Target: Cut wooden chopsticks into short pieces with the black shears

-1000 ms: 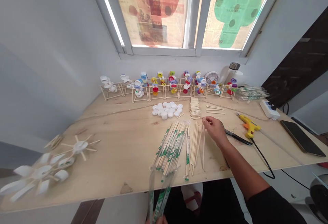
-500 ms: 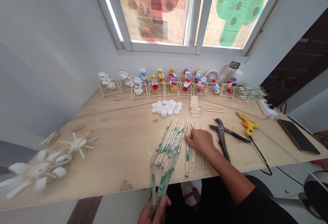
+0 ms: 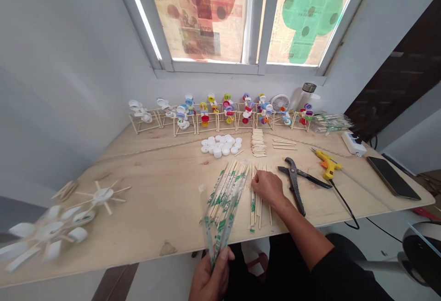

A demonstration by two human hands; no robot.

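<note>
Left hand [image 3: 211,277]: closed round clear, green-printed wrappers [image 3: 217,241], gripped low, perhaps to keep them bunched. Right hand [image 3: 269,187]: fingers bent over a wrapped chopstick pair [image 3: 252,213], next to loose chopsticks [image 3: 259,216]; pinching or merely touching, cannot tell. Wrapped pile [image 3: 227,188]: just left of that hand, likely for easy reach. Cutter [image 3: 293,184] and glue gun [image 3: 329,165]: rightward, apparently kept handy. Surface: pale wooden table [image 3: 138,218], stained near its front edge. Room: whitish wall [image 3: 69,85], papered window [image 3: 200,16].
</note>
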